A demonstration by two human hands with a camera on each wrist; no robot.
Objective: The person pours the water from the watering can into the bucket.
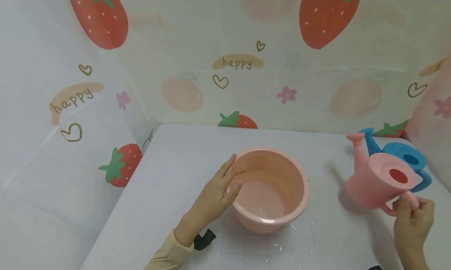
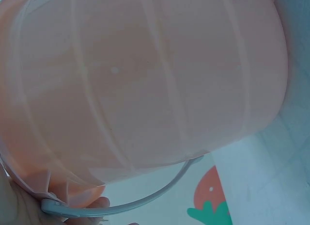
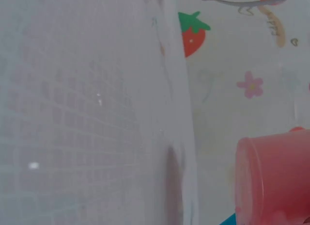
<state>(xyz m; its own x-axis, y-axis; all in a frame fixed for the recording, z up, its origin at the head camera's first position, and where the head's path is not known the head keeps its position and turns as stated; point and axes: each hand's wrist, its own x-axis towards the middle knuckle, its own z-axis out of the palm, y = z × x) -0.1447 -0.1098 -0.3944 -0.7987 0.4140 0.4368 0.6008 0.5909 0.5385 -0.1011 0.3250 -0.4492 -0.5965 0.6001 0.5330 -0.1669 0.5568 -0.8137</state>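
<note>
A pink bucket (image 1: pixel 269 221) stands on the table in the middle of the head view, its inside showing. My left hand (image 1: pixel 215 193) rests at the bucket's left rim with fingers extended, some reaching over the edge. In the left wrist view the bucket's ribbed side (image 2: pixel 131 89) fills most of the picture, with a grey carrying handle (image 2: pixel 140 200) beside my fingers. Farther right, my right hand (image 1: pixel 414 219) grips the handle of a pink watering can (image 1: pixel 375 180), held above the table with its spout upward. The can's base (image 3: pixel 249 181) shows in the right wrist view.
Behind the pink can is a blue watering can (image 1: pixel 399 150), partly hidden. Water drops (image 1: pixel 278 247) lie on the white table (image 1: pixel 183 156) in front of the bucket. A strawberry-printed sheet (image 1: pixel 197 46) hangs along the back and sides.
</note>
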